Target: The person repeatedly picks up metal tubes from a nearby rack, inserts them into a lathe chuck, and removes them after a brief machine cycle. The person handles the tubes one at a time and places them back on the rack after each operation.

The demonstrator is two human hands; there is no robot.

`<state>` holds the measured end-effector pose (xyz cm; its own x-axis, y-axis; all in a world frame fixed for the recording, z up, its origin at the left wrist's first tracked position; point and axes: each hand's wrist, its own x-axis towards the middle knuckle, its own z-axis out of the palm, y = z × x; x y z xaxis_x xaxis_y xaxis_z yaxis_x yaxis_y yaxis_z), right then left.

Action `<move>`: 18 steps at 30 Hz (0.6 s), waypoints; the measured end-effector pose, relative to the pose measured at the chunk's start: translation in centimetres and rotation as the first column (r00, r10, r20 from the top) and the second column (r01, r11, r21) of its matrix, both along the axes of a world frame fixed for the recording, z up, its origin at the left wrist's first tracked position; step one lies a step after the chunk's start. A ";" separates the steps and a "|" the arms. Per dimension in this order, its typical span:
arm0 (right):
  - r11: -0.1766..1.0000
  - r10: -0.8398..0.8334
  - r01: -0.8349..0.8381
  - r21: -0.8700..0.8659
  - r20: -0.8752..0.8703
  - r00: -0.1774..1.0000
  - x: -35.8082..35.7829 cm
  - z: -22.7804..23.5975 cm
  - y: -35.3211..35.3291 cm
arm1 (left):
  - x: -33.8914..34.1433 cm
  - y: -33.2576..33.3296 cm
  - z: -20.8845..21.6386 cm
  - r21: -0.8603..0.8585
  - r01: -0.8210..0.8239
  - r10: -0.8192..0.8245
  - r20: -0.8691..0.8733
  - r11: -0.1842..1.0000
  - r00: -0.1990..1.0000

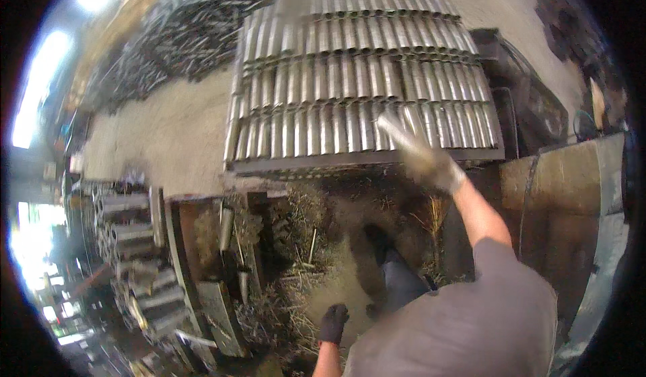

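Note:
My right hand, in a light work glove, is closed around the near end of a shiny metal tube. The tube tilts up and to the left over the front row of a stack of similar metal tubes. Beside it, another bright tube in that row sits a little askew. Motion smears the right glove somewhat. Low in the picture, my left hand hangs by my body in a dark glove. Its fingers look curled in, and nothing shows in them.
The stack rests on a dark metal platform. A heap of dark metal pieces lies at the far left. More tubes fill a rack at left. Scraps and shavings litter the ground, and a metal panel stands at right.

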<state>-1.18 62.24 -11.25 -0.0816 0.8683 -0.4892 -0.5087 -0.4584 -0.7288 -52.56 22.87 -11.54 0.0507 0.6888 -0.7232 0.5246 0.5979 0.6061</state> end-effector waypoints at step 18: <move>-0.407 0.648 -0.911 0.060 0.722 -0.242 -50.2 19.9 -44.8 | -10.1 -30.6 22.5 -0.433 -0.803 0.372 0.724 -0.410 -0.581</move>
<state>-51.35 17.39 8.64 -0.9345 -0.0918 -0.3438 0.2980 0.3262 -0.8971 -62.63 -7.69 10.99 -0.6805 0.3392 -0.6495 -0.7023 -0.5549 0.4459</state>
